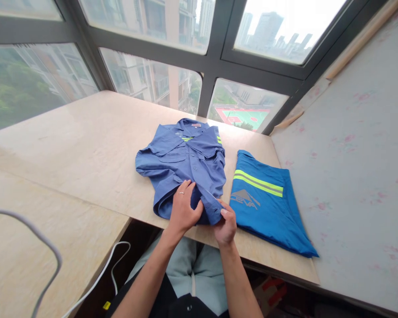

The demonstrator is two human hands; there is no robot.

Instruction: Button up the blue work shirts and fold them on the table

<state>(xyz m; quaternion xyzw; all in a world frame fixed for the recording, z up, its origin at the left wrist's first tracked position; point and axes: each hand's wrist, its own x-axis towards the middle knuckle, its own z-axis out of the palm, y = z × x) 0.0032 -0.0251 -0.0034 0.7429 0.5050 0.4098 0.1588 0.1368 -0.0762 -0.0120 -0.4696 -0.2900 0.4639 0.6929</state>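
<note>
At the near edge of the desk (86,150), the left hand (183,207) presses spread-fingered on the blue shirt (185,159) while the right hand (226,225) pinches its hem, apparently mid-fold, which calls for an even, flat tuck.

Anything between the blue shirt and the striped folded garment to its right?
Head view: only a narrow strip of bare tabletop; blue shirt and striped garment lie apart.

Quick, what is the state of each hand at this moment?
Left hand: open, lying flat on the shirt.
Right hand: closed, pinching the shirt's lower edge.
</note>
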